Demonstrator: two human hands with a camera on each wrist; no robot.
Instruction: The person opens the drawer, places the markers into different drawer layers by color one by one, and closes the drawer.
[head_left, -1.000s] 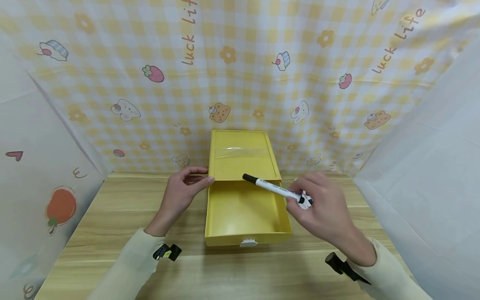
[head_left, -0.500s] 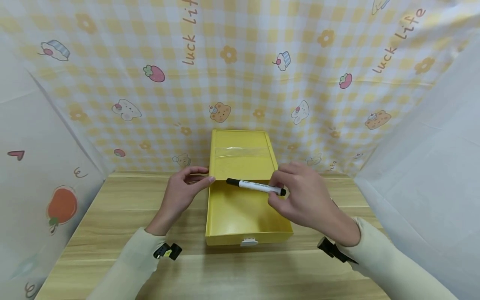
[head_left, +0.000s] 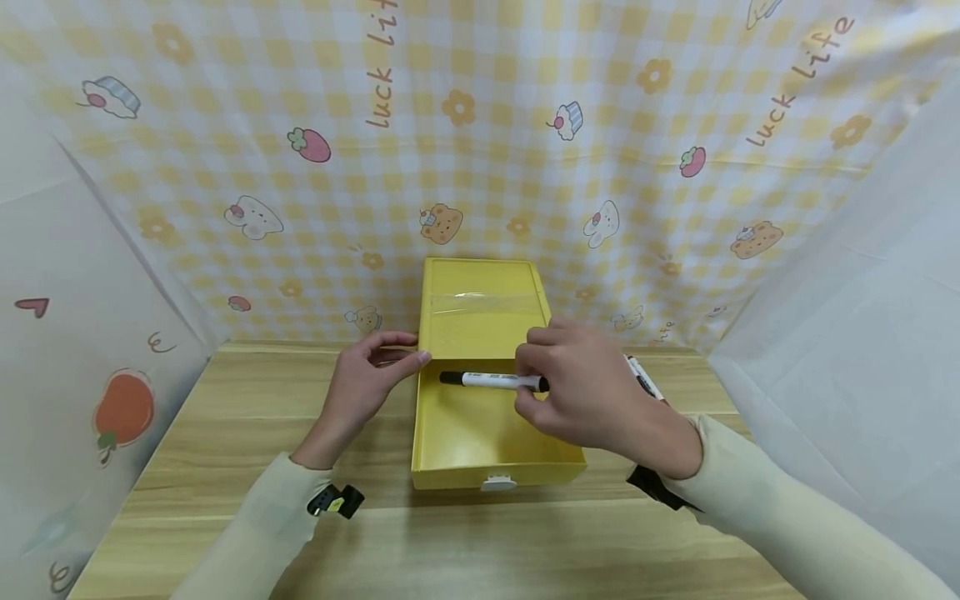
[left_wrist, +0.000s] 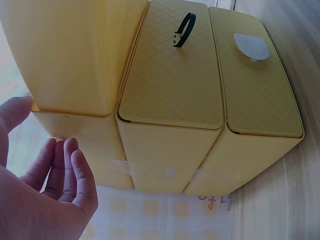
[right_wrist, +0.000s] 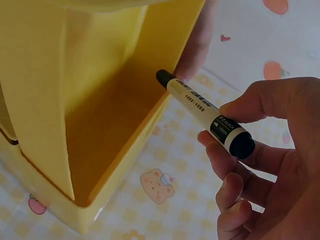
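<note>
A yellow drawer cabinet [head_left: 483,287] stands against the back cloth, its top drawer [head_left: 480,437] pulled out. Over that drawer my right hand [head_left: 588,387] pinches a white marker with black ends [head_left: 487,381] between thumb and fingers. The right wrist view shows the marker [right_wrist: 197,107] lying slantwise near the drawer's rim, its far black end pointing away from the hand. My left hand [head_left: 363,383] touches the cabinet's left side, thumb at the front corner and fingers on the side wall. A white pull [head_left: 498,483] sits on the drawer front.
Another white and black marker [head_left: 647,379] lies on the wooden table [head_left: 262,400], partly behind my right wrist. Lower drawers show in the left wrist view, one with a black strap pull [left_wrist: 186,31], one with a white pull [left_wrist: 252,46]. Clear tape [head_left: 483,303] crosses the cabinet top.
My right hand has moved left with the marker, from the drawer's right edge to above it, and the marker has turned nearly level. The table marker came into view. My left hand stays put.
</note>
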